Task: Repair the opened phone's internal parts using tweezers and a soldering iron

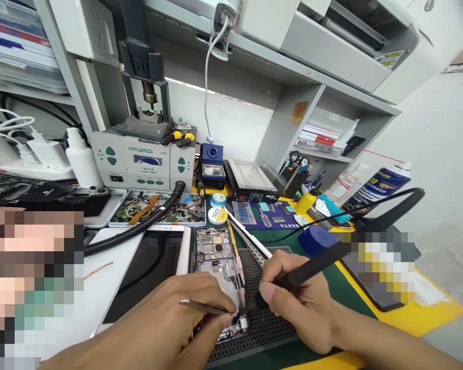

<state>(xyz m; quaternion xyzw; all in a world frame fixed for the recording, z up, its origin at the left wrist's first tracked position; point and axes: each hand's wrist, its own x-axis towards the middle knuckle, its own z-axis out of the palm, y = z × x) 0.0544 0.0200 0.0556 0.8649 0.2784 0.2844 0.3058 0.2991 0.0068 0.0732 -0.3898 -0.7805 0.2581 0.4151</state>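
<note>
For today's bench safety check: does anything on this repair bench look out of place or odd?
Mostly orderly. One oddity: the thick black hose from the grey rework station drapes across the tray of loose parts and over the white-framed phone lying beside the opened phone.

I count two bare hands over the bench, the left hand (185, 313) and the right hand (297, 303). I see one thin metal pair of tweezers (202, 307), one black cabled soldering iron (312, 268), and one opened phone frame with exposed circuit boards (216, 262). One white-framed phone with a dark screen (154, 267) lies beside it. I make out two round solder tins (218, 208), one white plastic bottle (82, 159), one blue spray can (378, 187), one grey hot-air rework station (144, 162) and one shallow metal parts tray (158, 209).
</note>
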